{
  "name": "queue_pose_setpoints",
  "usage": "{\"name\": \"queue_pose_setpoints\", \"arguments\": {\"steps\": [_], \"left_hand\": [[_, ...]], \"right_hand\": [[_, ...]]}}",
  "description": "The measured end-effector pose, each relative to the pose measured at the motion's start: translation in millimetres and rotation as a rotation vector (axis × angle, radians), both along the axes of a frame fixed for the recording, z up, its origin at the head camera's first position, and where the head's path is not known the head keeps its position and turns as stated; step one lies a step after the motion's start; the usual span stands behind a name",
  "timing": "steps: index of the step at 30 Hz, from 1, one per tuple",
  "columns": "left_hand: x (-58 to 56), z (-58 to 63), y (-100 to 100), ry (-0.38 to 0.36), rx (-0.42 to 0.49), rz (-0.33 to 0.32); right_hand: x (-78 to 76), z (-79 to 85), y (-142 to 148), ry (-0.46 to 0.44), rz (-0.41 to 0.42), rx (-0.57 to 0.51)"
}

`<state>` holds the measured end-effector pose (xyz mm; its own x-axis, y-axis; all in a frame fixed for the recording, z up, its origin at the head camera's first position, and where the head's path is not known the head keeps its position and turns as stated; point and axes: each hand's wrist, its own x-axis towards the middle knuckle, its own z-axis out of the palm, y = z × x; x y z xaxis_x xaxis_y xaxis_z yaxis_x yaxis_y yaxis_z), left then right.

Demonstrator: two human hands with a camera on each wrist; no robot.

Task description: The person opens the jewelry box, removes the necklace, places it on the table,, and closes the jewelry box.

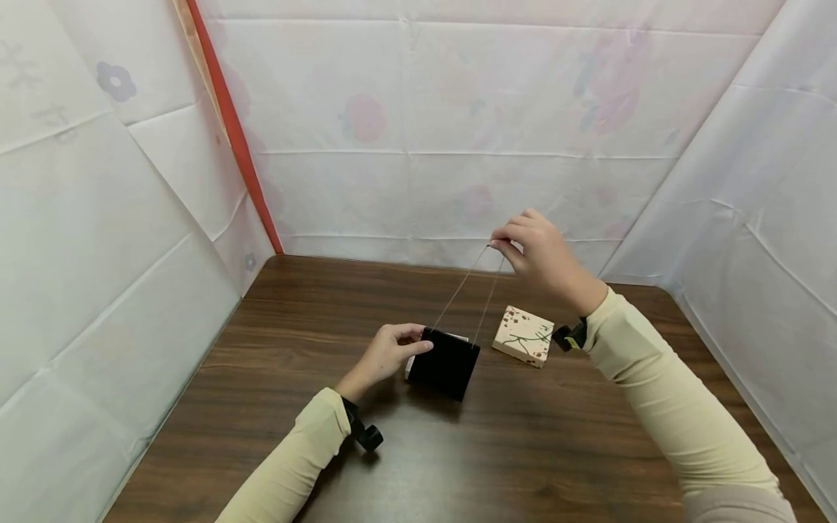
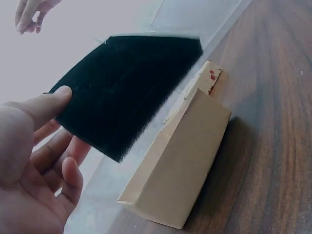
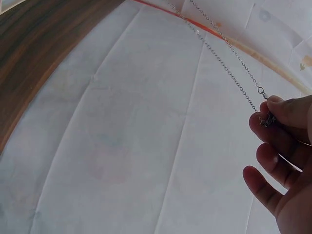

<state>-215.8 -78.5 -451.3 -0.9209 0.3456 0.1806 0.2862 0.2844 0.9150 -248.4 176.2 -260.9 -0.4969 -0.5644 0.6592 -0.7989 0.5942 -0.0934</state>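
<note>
Pulling chain off black pad

Pinching the chain [image 1: 467, 290] ends, the right hand [image 1: 539, 254] is raised above the far right of the table [image 1: 261, 378]; thumb and forefinger are closed on the clasp, other fingers loosely curled. Two chain strands run taut down-left to the black pad [image 1: 445, 363]. Left hand [image 1: 389, 352] grips the pad's left edge, thumb on top, fingers beneath, holding it tilted over the box [image 2: 180, 165] mid-table. Lid [image 1: 523, 335] lies flat just right of the pad, apart from it.
</note>
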Motion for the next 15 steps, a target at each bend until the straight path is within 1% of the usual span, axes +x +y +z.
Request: {"name": "queue_pose_setpoints", "arguments": {"steps": [3, 7, 10, 13, 15], "left_hand": [[0.2, -0.1, -1, -0.009, 0.037, -0.033], [1.5, 0.6, -3, -0.007, 0.075, -0.051], [3.4, 0.5, -6, -0.006, 0.069, -0.060], [5.5, 0.3, -8, -0.011, 0.054, -0.077], [6.4, 0.1, -9, -0.008, 0.045, -0.074]], "right_hand": [[-2.2, 1.6, 2, -0.018, -0.027, 0.012], [-5.8, 2.7, 4, -0.051, -0.076, 0.020], [-9.1, 3.3, 7, -0.066, -0.105, 0.002], [-12.1, 4.8, 10, -0.060, -0.133, -0.022], [-13.2, 6.4, 13, -0.058, -0.144, -0.037]]}}
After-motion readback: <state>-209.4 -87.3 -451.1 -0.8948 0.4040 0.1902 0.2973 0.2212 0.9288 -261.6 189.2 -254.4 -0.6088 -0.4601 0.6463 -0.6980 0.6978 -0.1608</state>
